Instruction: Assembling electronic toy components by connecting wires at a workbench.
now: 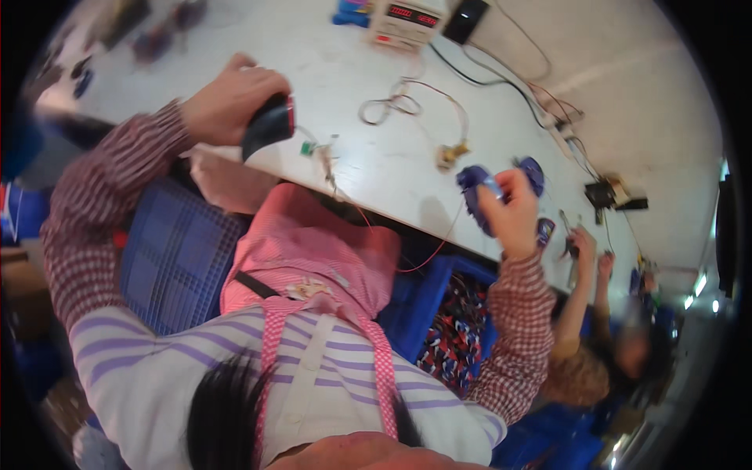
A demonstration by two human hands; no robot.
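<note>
My left hand (235, 98) is closed around a black curved piece with a red edge (270, 125), just above the front edge of the white table. My right hand (511, 211) is raised over the right part of the table, its fingers closed on a dark purple, shiny piece (476, 194) whose exact kind I cannot make out. Another purple piece (532, 174) shows just beyond those fingers. Near the left hand lies a small green circuit board (308, 147) with thin wires. A brass-coloured part with a cable (450, 155) rests between the two hands.
A power supply with a red display (405, 25) stands at the back, beside a black box (467, 19). Cables run along the far side. Below the table edge, a blue crate (429, 301) holds small red, white and blue parts. Another person's hand (581, 244) works farther right.
</note>
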